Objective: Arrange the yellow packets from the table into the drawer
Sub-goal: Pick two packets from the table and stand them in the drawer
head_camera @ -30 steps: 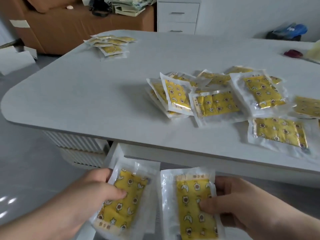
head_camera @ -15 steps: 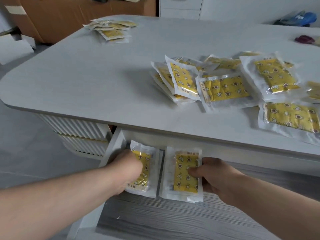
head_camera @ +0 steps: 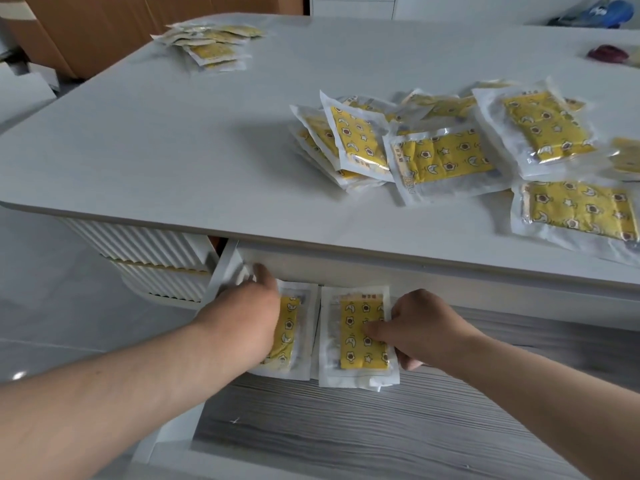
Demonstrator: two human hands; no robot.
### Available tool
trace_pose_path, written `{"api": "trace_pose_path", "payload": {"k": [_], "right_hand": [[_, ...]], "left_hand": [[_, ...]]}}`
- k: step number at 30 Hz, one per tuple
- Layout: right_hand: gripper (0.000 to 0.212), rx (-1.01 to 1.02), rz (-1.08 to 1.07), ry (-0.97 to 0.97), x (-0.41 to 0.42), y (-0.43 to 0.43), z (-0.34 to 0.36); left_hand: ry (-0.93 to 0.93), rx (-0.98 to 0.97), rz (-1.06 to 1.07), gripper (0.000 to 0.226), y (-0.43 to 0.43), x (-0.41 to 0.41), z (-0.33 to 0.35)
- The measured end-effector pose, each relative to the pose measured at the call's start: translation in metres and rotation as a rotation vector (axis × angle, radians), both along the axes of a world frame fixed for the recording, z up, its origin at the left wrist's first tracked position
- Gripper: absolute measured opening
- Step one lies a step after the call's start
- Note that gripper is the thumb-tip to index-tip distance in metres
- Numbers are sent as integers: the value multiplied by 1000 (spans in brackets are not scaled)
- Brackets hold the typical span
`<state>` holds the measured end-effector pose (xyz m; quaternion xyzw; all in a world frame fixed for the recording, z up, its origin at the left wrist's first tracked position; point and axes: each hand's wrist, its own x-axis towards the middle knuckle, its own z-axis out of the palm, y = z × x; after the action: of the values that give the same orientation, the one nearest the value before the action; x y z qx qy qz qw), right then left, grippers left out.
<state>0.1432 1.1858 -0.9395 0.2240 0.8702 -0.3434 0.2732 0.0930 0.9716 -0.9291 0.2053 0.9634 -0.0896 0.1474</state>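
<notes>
Two yellow packets in clear wrap lie side by side at the back of the open drawer [head_camera: 346,438], whose floor is grey wood grain. My left hand [head_camera: 242,313] rests on the left packet [head_camera: 294,327] and covers most of it, fingers reaching under the table edge. My right hand [head_camera: 415,327] grips the right packet [head_camera: 353,334] at its right edge, thumb on top. A loose heap of several yellow packets [head_camera: 446,157] lies on the white table [head_camera: 173,150] at the right.
A second small pile of packets [head_camera: 211,46] sits at the table's far left corner. A dark red object [head_camera: 607,53] lies at the far right. A white ribbed cabinet [head_camera: 152,258] stands under the table, left of the drawer.
Both hands have carried their packets from below the table edge forward into the drawer and pushed them toward its back. The packets on the table have not moved.
</notes>
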Motion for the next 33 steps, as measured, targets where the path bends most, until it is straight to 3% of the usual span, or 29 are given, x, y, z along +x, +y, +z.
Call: {"api": "trace_pose_path", "payload": {"k": [2,4,6,9,11,15,21,29,33], "right_hand": [[46,147,169,9,1,5,5],[46,314,318,120,7,14,7],[45,449,487,329,19,23,5],[82,426,683,548,40,31,-12],[91,478,766,688,48,31,-29],[94,490,739,731,52,20,-44],[85,408,699,740,52,8,-50],[65,331,680,747,47,1,-50],[63,286,665,746,43,0,-49]], "left_hand": [[72,-23,-141,45,-3,-1,2],[83,63,-309,35,-10,-4,10],[-5,109,-449,45,-19,-10,15],[-87,84,-564,72,-35,-11,18],[-15,61,-628,85,-38,-10,15],[4,-47,-642,87,-31,-7,14],[-45,-96,-633,65,-28,-7,8],[58,-38,-635,39,-34,-9,0],[110,-11,-624,39,-36,-11,-1]]}}
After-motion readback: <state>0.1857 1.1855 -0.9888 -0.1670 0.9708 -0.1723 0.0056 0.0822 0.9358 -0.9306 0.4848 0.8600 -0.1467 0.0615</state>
